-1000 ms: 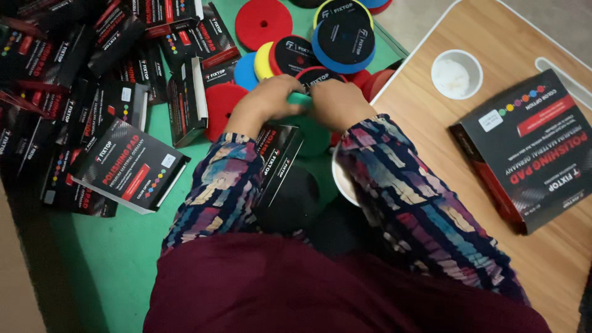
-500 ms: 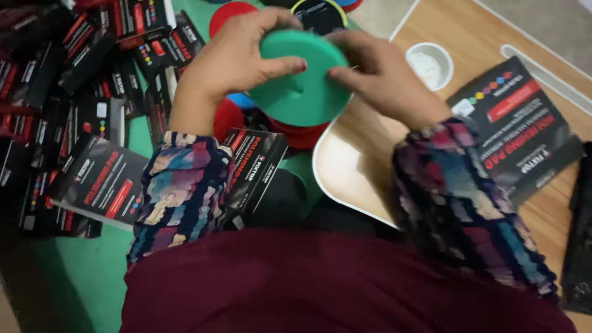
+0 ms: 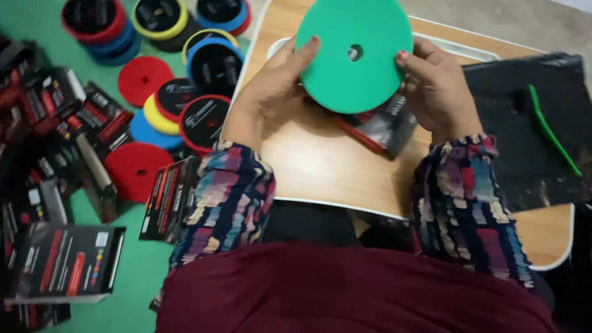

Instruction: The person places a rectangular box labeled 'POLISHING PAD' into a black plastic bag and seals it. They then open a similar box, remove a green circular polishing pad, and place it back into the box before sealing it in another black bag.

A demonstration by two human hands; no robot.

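Now both hands hold a green foam disc [image 3: 351,52] with a small centre hole, raised over the far edge of the wooden desk [image 3: 320,166]. Left hand [image 3: 271,92] fingers spread along its left rim, right hand [image 3: 435,86] fingers pinching the right rim. Under it, near the desk middle, lies a black packet with a red edge [image 3: 385,126]. Risk as I judge it: grip is rim-only, soft foam could flex and slip onto the packet. Black mat [image 3: 524,142] with a green stick [image 3: 552,132] at the desk's right edge. On the green floor [image 3: 132,271] left of the desk: rectangular black-and-red boxes [image 3: 65,262], some flat, and round red, blue and yellow pads [image 3: 185,105] stacked near the desk's far left corner
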